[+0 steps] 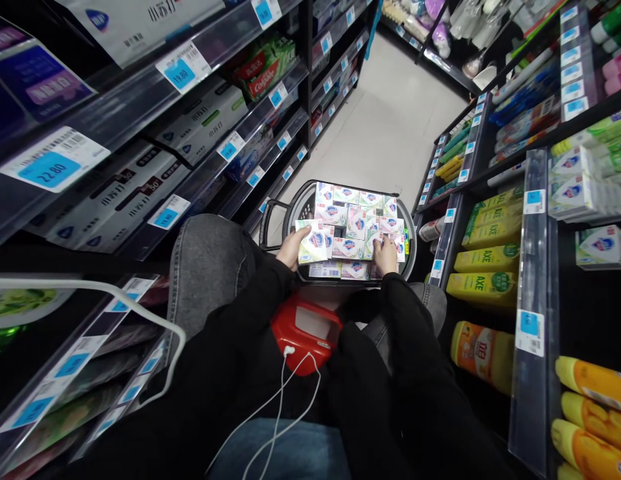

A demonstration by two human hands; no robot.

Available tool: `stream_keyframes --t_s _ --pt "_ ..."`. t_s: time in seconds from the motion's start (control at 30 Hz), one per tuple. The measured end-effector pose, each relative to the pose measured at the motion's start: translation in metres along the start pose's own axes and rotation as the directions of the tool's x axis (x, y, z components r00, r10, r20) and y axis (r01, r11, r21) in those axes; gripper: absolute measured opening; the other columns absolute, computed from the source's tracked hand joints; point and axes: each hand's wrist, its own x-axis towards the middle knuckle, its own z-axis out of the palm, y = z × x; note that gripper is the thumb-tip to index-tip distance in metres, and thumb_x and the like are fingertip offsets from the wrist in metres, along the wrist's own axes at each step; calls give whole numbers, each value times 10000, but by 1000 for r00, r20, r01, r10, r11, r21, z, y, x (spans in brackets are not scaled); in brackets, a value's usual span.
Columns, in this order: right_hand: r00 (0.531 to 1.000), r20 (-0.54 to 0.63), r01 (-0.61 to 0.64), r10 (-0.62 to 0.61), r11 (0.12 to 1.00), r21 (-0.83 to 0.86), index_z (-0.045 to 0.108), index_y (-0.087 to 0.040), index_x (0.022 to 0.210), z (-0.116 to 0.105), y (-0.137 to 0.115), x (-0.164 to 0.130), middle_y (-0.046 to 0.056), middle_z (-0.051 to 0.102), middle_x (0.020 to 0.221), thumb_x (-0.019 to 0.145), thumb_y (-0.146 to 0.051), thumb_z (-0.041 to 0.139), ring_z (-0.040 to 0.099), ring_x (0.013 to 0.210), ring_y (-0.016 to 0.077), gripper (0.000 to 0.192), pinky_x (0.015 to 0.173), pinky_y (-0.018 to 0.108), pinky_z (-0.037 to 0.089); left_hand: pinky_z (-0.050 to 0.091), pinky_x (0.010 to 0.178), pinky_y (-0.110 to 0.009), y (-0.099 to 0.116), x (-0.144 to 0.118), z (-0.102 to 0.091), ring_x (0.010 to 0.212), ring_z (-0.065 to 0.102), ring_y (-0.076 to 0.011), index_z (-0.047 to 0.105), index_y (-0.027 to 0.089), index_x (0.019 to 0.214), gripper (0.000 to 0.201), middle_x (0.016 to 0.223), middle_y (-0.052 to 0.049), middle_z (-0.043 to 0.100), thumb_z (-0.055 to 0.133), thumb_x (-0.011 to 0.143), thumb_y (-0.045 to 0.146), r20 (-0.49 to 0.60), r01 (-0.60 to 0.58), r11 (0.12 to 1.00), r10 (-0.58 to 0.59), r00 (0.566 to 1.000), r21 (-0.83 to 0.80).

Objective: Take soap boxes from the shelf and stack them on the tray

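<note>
A dark round-cornered shopping basket [413,248] stands before me, filled with layers of small soap boxes [331,214] in white, green and pink. My left hand [290,250] is closed on a white and green soap box [313,244] at the basket's left side, thumb over its top edge. At the right side, the fingers of my right hand [387,256] are closed on another soap box [371,244] among the rest. Whether that box is lifted off those beneath, I cannot tell. The basket's handle [263,227] sticks out at the left.
Toothpaste shelves [205,127] with price tags rise close on the left. On the right, a shelf holds yellow AXE packs [483,287], orange bottles [593,383] and soap packs [585,187]. A red device [306,333] with white cables lies between my legs. Pale floor [375,120] stretches ahead.
</note>
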Motion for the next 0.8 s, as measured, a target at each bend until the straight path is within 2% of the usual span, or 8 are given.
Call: stream_keyframes --t_s 0.1,0.23,0.33,0.4,0.5,0.67,0.73,0.8 --pt "999 -6 -38 38 998 47 575 -71 1198 -9 -5 2 237 573 1181 898 -343 429 521 1123 327 431 986 466 389 593 767 -356 -1 -2 1 772 725 -263 668 57 973 292 796 -124 734 663 768 264 33 32 998 -34 999 52" --pt "984 -128 -97 125 975 202 593 -110 1105 -37 -21 -7 200 591 1123 913 -427 410 547 1068 294 413 976 463 406 583 817 -361 -7 -7 3 866 720 -277 660 72 1049 378 885 -121 741 695 767 321 64 -78 994 73 995 79" --pt "992 125 -35 -26 886 462 605 -188 1027 -51 -41 -40 84 625 968 840 -552 534 590 887 218 416 846 387 496 550 915 -387 -23 -15 10 1008 689 -284 607 103 1170 534 1035 -128 723 723 761 426 122 -128 992 128 984 -7" --pt "916 362 -104 -173 769 631 591 -220 1049 -51 -54 -71 44 630 955 739 -567 671 607 822 184 472 757 337 527 517 974 -410 -37 -23 17 1095 652 -288 574 135 1220 607 1120 -128 698 733 751 488 176 -135 989 144 974 -61" --pt "868 447 -224 -216 634 740 573 -231 1046 -51 -64 -105 39 642 1026 663 -498 780 633 859 176 511 765 317 544 455 1040 -440 -56 -36 28 1193 586 -305 573 162 1239 668 1186 -132 670 738 727 557 362 -87 993 111 926 -82" --pt "965 238 -143 -106 549 824 628 -210 1032 -86 -29 -82 58 673 1066 652 -464 804 635 991 219 491 888 358 535 467 961 -396 -62 -43 33 1069 605 -266 644 167 1064 591 1114 -97 663 838 582 448 613 -216 947 27 789 236" --pt "985 170 -126 -40 516 847 629 -206 1069 -106 -1 -54 75 675 1100 660 -499 781 640 1016 241 525 887 388 544 487 874 -352 -54 -38 28 921 618 -215 656 161 942 461 1026 -70 661 832 549 327 592 -321 839 -1 806 439" --pt "988 147 -146 40 536 832 622 -200 1080 -119 28 -25 90 682 1091 648 -505 776 655 1001 258 551 854 416 562 486 832 -334 -39 -26 19 828 605 -182 637 161 874 310 960 -51 650 757 611 274 433 -375 735 122 893 565"
